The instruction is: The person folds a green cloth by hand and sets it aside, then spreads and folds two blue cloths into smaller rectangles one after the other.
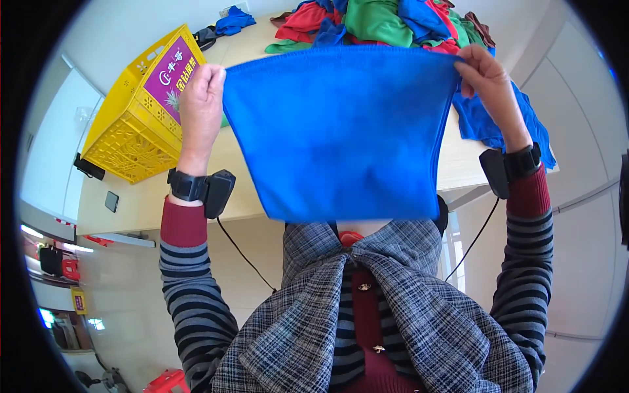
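Blue cloth (341,134), its upper corners pinched in the grip of the left hand (202,101) and of the right hand (488,77), hangs at the near edge of the tabletop (151,204), where a loosened pinch could let one corner slip floorward.

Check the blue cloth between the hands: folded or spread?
Spread: the blue cloth forms a broad panel, its upper corners pinched by the left hand and right hand.
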Motion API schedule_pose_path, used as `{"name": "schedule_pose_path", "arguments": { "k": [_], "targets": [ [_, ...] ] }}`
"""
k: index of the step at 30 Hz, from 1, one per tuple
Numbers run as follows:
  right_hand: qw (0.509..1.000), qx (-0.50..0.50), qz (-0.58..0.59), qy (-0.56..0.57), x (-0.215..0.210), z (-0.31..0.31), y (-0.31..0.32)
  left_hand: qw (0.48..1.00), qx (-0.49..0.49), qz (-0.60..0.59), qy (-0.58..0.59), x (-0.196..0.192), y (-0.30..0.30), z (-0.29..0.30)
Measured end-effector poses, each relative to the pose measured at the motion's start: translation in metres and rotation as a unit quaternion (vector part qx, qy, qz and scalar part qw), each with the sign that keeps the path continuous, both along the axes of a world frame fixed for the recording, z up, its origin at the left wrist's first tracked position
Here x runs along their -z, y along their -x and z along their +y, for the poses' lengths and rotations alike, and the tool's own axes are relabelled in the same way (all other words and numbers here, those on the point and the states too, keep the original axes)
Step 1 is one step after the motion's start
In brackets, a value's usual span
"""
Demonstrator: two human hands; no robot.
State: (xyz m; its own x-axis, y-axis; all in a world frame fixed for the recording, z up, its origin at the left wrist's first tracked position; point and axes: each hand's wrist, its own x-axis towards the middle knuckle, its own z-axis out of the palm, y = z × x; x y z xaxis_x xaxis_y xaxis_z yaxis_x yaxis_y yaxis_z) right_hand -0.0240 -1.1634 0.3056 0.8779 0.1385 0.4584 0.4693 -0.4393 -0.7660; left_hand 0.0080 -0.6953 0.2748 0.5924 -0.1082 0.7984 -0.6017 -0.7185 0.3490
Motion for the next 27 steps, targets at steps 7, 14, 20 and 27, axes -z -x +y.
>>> {"name": "schedule_pose_path", "arguments": {
  "k": [7, 14, 20, 27],
  "targets": [
    [0.98, 0.005, -0.196, 0.03, -0.022, 0.006, 0.009, 0.995, -0.014, -0.024, 0.095, -0.005, 0.023, -0.002],
    [0.979, -0.035, -0.037, 0.197, 0.106, 0.055, 0.027, 0.983, -0.023, 0.122, -0.134, 0.16, 0.065, 0.053],
    [0.949, -0.125, 0.066, 0.283, 0.169, 0.056, 0.048, 0.966, 0.067, 0.201, -0.146, 0.175, 0.087, 0.05],
    [0.94, -0.173, 0.236, 0.176, 0.149, 0.059, 0.001, 0.968, 0.061, 0.202, -0.133, 0.149, 0.041, 0.043]
  ]
}}
